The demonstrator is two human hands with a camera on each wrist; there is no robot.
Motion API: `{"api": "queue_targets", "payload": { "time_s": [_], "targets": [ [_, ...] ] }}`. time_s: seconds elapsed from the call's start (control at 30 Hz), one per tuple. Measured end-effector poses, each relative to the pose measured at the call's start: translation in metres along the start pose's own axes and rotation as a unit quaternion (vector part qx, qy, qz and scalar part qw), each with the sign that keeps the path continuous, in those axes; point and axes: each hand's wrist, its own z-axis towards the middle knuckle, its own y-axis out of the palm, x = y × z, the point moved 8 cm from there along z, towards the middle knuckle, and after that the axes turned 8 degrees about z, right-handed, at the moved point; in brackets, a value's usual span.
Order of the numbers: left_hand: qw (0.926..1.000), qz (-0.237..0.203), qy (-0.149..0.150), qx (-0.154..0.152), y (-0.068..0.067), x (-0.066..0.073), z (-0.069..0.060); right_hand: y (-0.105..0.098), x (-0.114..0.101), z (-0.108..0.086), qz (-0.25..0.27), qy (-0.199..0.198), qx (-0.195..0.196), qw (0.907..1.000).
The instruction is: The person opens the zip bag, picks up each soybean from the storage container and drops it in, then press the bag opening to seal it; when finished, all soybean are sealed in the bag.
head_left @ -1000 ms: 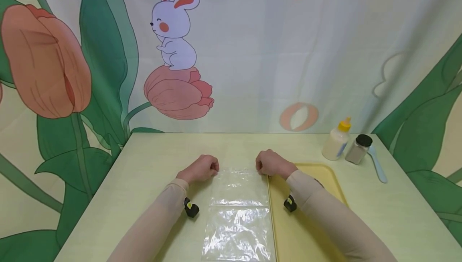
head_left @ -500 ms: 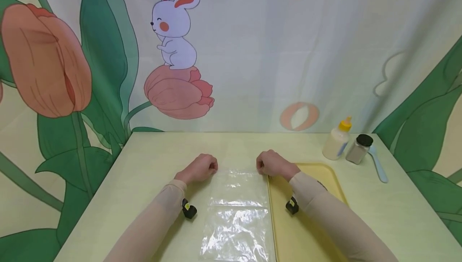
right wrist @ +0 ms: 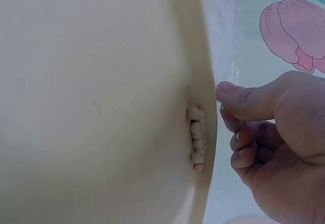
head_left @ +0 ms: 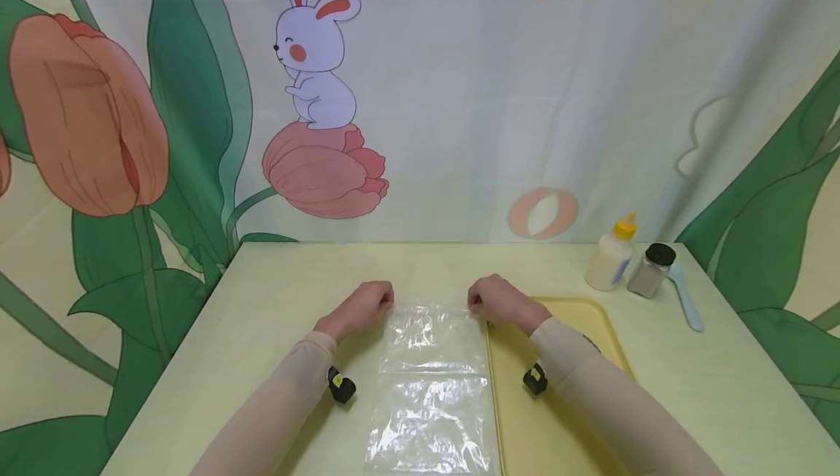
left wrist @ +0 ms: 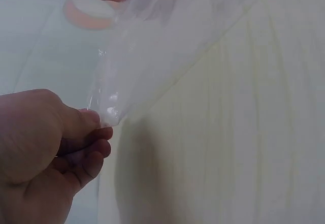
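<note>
Catching light anew, a clear plastic sheet (head_left: 433, 359), apparently still being straightened, runs toward the far edge of the table (head_left: 275, 301), its corners pinched tight by left hand (head_left: 361, 308) and right hand (head_left: 500, 300).

The clear film (head_left: 429, 418) was thin, glossy, crinkled plastic; the tray (head_left: 534, 418) looked like smooth plastic; the counter (head_left: 275, 301) smooth, faintly wood-grained; the backdrop (head_left: 446, 97) matt, softly creased cloth.

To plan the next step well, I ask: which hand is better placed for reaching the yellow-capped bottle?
Right, I think: the right hand is clearly nearer the yellow-capped bottle. It pinches the clear plastic, as does the left hand, so neither is free.
</note>
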Motion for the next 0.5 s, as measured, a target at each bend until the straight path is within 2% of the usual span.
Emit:
{"api": "queue_targets", "payload": {
  "time_s": [0.1, 0.17, 0.43, 0.5],
  "targets": [
    [0.9996, -0.006, 0.014, 0.024, -0.002, 0.002, -0.002, -0.003, -0.002, -0.003, -0.007, 0.000, 0.008, 0.9999],
    [0.9994, -0.008, 0.018, 0.028, -0.003, 0.003, -0.003, -0.005, -0.004, -0.006, -0.014, -0.003, 0.012, 0.9998],
    [0.9999, -0.009, -0.001, 0.009, -0.008, 0.004, -0.010, -0.011, -0.017, -0.016, -0.019, -0.030, 0.033, 0.9988],
    [0.9999, -0.006, 0.002, 0.008, -0.010, 0.005, -0.013, -0.013, -0.021, -0.020, -0.017, -0.039, 0.041, 0.9983]
  ]
}}
